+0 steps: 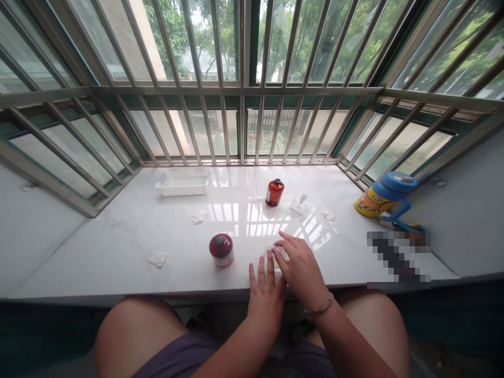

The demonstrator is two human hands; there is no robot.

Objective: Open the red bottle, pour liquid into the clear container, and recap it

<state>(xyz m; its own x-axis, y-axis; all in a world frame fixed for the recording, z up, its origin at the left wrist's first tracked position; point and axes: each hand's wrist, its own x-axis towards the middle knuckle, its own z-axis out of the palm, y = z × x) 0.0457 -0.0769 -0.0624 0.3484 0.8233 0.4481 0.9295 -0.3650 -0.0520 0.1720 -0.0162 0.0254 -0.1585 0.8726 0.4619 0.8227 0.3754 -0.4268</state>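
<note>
My left hand [266, 292] lies at the front edge of the table with its fingers stretched out and apart. My right hand [301, 266] is just beside it, its fingers bent and thumb and index tips close together. Beneath the fingertips of both hands is a clear plastic object [271, 252], mostly covered by them; whether a small piece is pinched there is hidden. To the left stands a round jar with a dark red top and a black cap [221, 250]. Farther back is a red translucent bottle [274, 192] with a black cap, next to a small clear holder with white tissue [300, 203].
Crumpled white tissues [158, 259] lie scattered over the glossy white table [118, 236]. A white perforated basket [185, 184] sits at the back left. On the right are a yellow tumbler [370, 202] with blue lid and handle and a blurred-out dark item [397, 260]. Metal window bars border the back.
</note>
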